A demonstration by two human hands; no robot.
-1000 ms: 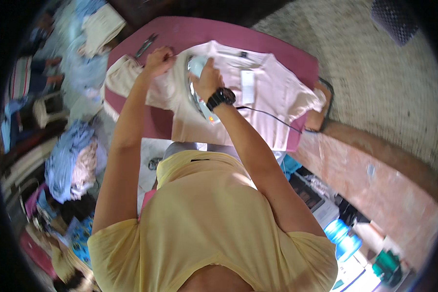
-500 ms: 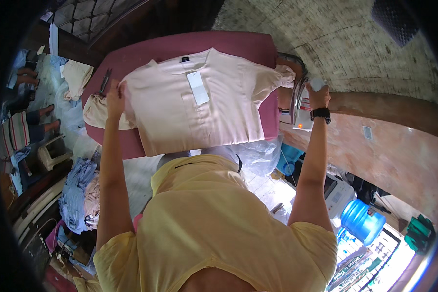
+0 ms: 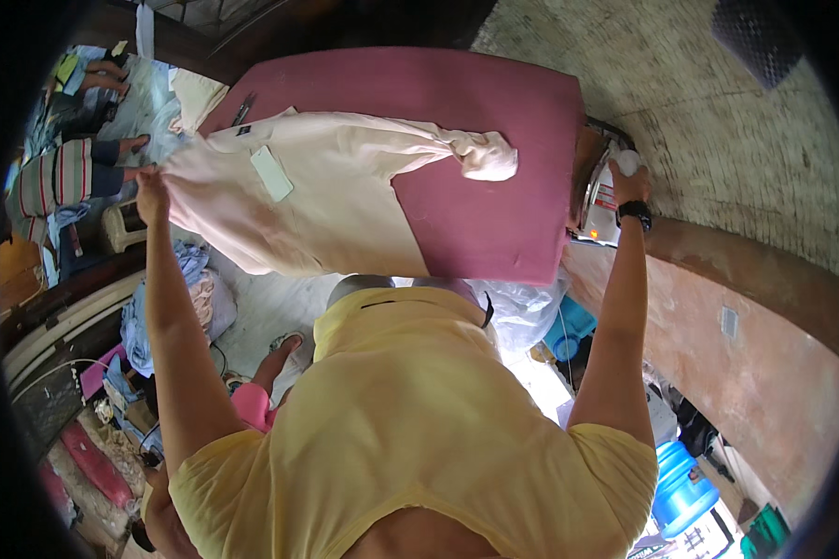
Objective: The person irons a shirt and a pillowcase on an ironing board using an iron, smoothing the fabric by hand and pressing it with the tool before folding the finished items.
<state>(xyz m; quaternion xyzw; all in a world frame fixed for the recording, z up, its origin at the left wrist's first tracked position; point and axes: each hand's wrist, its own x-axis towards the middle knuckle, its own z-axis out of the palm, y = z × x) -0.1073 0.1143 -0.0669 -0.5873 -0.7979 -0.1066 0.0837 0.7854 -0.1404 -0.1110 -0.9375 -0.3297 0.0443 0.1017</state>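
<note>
A pale pink shirt [image 3: 336, 205] with a white hang tag [image 3: 271, 174] lies across a maroon padded ironing board [image 3: 494, 224]. My left hand [image 3: 153, 197] is closed on the shirt's left part, holding it stretched out past the board's left edge. The shirt's other sleeve lies bunched on the middle of the board. At the board's right end, my right hand [image 3: 631, 184], with a black watch on its wrist, grips the handle of a clothes iron [image 3: 601, 210]. An orange light glows on the iron, which rests on a stand beside the board.
A dark slim tool [image 3: 243, 109] lies at the board's far left. People sit on the floor at the left, near a beige stool [image 3: 126, 226] and piled clothes [image 3: 140, 321]. Another person's foot shows behind my left arm. A blue water jug [image 3: 682, 489] stands at the lower right.
My left hand has pulled the shirt leftward, baring the board's right half. The sleeve that hung at the right edge now lies mid-board. My right hand stays on the iron.
</note>
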